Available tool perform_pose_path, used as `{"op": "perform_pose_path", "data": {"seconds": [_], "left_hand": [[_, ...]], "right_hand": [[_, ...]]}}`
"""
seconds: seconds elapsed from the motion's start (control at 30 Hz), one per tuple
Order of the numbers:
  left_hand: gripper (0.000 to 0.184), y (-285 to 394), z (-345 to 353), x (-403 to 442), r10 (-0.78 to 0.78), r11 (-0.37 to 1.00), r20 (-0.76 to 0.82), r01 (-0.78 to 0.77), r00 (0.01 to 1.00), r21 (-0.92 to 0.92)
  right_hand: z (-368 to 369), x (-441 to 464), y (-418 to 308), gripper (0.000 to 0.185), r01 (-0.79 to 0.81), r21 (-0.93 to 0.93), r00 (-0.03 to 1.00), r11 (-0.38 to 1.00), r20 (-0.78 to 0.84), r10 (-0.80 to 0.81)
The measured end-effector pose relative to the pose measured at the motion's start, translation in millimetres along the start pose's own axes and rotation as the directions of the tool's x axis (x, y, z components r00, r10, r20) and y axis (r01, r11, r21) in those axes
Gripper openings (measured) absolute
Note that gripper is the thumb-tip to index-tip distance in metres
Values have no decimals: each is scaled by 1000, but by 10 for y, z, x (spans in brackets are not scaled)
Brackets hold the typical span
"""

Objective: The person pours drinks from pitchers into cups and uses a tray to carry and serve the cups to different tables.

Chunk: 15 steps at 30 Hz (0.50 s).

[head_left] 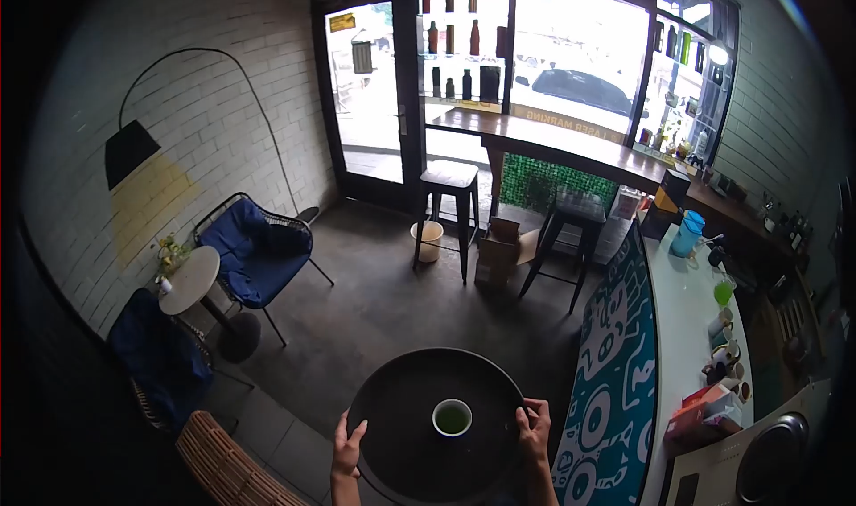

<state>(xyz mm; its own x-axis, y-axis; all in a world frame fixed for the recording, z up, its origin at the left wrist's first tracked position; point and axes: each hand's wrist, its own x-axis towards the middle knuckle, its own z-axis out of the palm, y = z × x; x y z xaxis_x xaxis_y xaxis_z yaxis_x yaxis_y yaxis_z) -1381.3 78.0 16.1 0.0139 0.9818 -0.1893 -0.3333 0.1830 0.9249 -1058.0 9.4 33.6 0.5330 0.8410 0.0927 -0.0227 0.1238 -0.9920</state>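
A round black tray (392,426) is held level in front of me at the bottom of the head view. My left hand (348,444) grips its left rim, thumb on top and fingers curled beneath. On the opposite rim, my right hand (534,427) has a similar grip. A small white cup (452,418) with green liquid in it stands upright on the tray, right of its middle. Neither hand touches the cup. The fingers under the tray are mostly hidden.
A white-topped counter (664,328) with cups and a blue jug (687,234) runs along the right. To the left are blue-cushioned chairs (259,247) and a small round table (191,281). Ahead stand stools (448,178), a cardboard box (497,255), a bucket (428,241) and a glass door (364,96).
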Motion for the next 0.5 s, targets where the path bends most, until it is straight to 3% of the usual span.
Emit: {"op": "perform_pose_path", "data": {"seconds": [0.03, 0.07, 0.17, 0.3, 0.43, 0.5], "left_hand": [[42, 68, 107, 300, 43, 999, 48, -44, 998, 19], [42, 146, 208, 562, 31, 999, 56, -32, 998, 20], [38, 465, 512, 1226, 79, 988, 0, -79, 997, 132], [43, 429, 602, 2249, 35, 999, 101, -35, 994, 4], [44, 419, 656, 3296, 32, 999, 110, -34, 993, 20], [41, 469, 809, 3780, 6, 1000, 121, -9, 993, 23]], "right_hand": [[74, 308, 135, 21, 110, -73, 994, 991, -12, -111], [100, 536, 241, 21, 102, -80, 994, 992, -24, -105], [442, 1203, 87, 30, -40, 136, 999, 990, 19, 38], [761, 1987, 218, 35, 65, 55, 998, 996, -14, -65], [1164, 2763, 469, 33, 76, 54, 996, 996, -44, -74], [1294, 3125, 625, 30, 47, -6, 989, 999, -141, -48]]}}
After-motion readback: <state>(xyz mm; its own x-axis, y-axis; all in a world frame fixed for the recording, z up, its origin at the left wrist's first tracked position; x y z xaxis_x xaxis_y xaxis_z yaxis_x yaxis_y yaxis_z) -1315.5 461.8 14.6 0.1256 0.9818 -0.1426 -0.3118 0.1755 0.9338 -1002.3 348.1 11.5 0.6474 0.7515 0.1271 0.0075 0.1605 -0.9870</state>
